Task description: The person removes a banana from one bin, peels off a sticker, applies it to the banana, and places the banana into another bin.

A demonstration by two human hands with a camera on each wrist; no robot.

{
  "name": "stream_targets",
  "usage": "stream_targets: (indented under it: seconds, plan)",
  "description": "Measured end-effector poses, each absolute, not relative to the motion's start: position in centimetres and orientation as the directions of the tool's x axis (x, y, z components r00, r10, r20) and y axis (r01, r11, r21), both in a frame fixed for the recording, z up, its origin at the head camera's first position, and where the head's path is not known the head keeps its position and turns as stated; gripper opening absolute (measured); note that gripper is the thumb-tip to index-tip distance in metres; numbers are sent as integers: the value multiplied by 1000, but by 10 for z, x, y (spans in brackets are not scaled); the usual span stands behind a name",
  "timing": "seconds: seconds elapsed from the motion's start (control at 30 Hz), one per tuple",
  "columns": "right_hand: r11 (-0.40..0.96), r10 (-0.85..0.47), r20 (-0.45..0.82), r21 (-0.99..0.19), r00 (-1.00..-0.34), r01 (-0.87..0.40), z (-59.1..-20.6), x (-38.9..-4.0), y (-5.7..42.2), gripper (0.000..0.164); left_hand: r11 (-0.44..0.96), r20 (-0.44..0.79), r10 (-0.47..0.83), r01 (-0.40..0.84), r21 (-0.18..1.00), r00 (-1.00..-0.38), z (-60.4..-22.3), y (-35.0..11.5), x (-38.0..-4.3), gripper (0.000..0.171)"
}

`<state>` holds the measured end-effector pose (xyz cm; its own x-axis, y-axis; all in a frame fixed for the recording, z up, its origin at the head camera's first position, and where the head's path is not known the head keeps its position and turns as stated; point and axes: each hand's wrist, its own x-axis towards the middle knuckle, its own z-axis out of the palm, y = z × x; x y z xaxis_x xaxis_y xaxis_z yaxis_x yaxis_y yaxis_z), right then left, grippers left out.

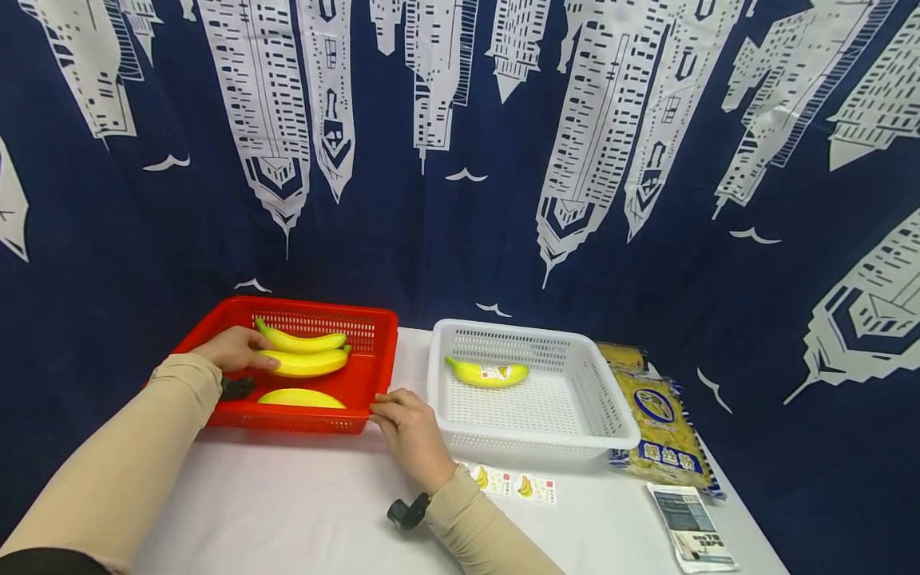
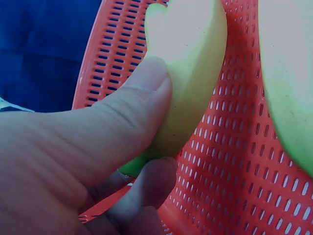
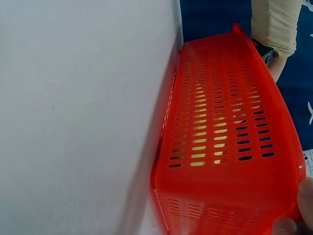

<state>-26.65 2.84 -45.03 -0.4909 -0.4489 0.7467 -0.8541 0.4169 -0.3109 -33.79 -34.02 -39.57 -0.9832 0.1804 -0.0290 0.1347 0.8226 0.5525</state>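
My left hand [image 1: 233,351] reaches into the red basket [image 1: 287,419] and holds a yellow banana [image 1: 309,365] by its left end. In the left wrist view, the thumb lies on top of this banana [image 2: 193,73] and the fingers curl under it. Behind it in the basket is a second banana [image 1: 302,343], and a third banana [image 1: 302,397] lies near the front wall. At the basket's front right corner, my right hand [image 1: 410,435] grips the rim; its fingertips [image 3: 306,196] show at the edge of the right wrist view.
Right of the red basket stands a white basket [image 1: 532,443] holding a banana with a sticker [image 1: 492,373]. Banana sticker sheets [image 1: 535,488] lie before it. Farther right are yellow noodle packs [image 1: 657,423] and a printed packet [image 1: 691,527] near the table's edge.
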Motion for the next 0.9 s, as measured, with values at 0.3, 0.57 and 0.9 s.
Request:
stream_targets:
  seconds: [0.3, 0.57, 0.9]
  plan:
    - [413, -449, 747, -313, -490, -855, -450, -266, 24, 14, 815, -32, 168, 121, 567, -985, -397, -349, -330, 52]
    - [404, -363, 725, -444, -586, -800, -447, -264, 25, 16, 802, 15, 211, 182, 569, -977, -384, -347, -313, 47]
    - [318, -221, 615, -688, -757, -652, -433, -262, 28, 22, 761, 125, 231, 259, 595, -965, -375, -327, -286, 46]
